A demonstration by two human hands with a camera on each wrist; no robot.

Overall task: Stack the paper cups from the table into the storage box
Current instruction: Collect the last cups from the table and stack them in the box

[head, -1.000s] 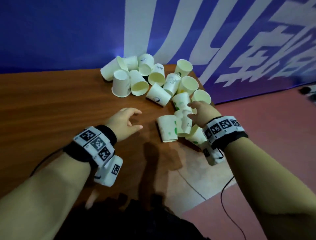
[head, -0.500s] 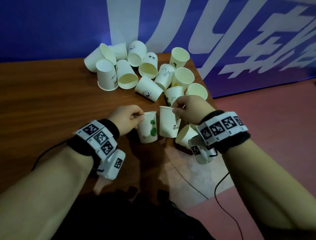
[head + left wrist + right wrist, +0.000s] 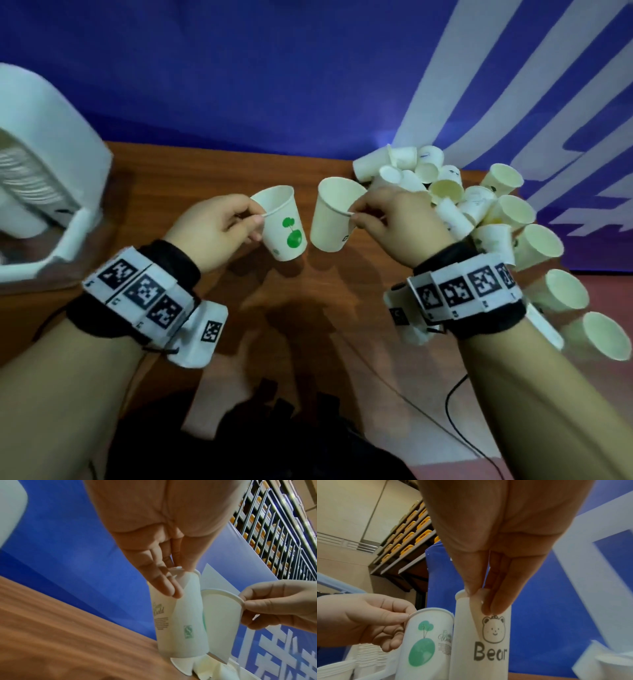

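My left hand [image 3: 255, 219] pinches the rim of a white paper cup with a green tree print [image 3: 282, 228], held upright above the wooden table [image 3: 205, 178]. Close on its right, my right hand [image 3: 356, 214] pinches the rim of a white cup printed "Bear" [image 3: 330, 219], tilted slightly. The two cups almost touch. In the right wrist view the Bear cup [image 3: 484, 642] and the tree cup [image 3: 426, 642] hang side by side. The white storage box [image 3: 61, 144] stands at the left, with stacked cups [image 3: 20, 171] inside.
A heap of several loose paper cups [image 3: 479, 212] lies at the table's right end, some at its edge. A blue and white banner wall [image 3: 274, 85] runs behind the table. A black cable [image 3: 455, 404] hangs below my right wrist.
Each hand took a cup by its rim and lifted it off the table. The view swung left, bringing the storage box into sight and pushing the cup heap to the right.
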